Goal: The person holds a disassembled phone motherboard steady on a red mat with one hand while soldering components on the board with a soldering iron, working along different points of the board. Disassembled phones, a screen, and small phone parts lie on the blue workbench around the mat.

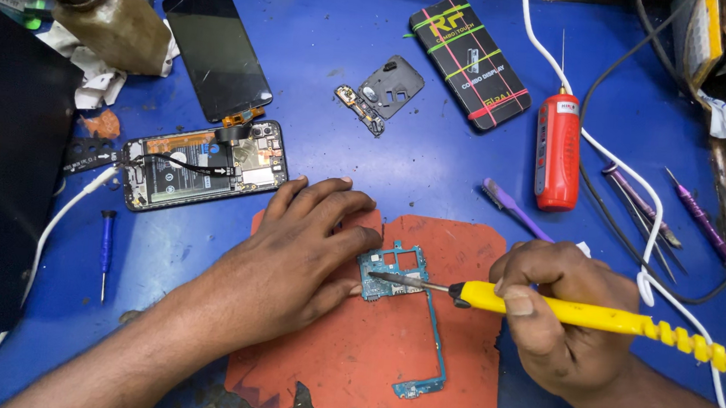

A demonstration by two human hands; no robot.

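A blue phone circuit board (393, 265) lies on an orange-red mat (446, 357), its thin arm reaching down to a small lower piece (417, 388). My left hand (290, 259) lies flat on the mat and presses the board's left edge with its fingertips. My right hand (557, 314) grips a yellow-handled soldering iron (596, 317), and the iron's metal tip (392, 279) touches the board's upper part.
An opened phone body (202, 165) and a detached black screen (215, 50) lie at the upper left. A red tool (557, 150), a boxed display part (469, 61), small black parts (390, 85), tweezers and purple tools (707, 222) sit around. A small blue screwdriver (106, 248) lies left.
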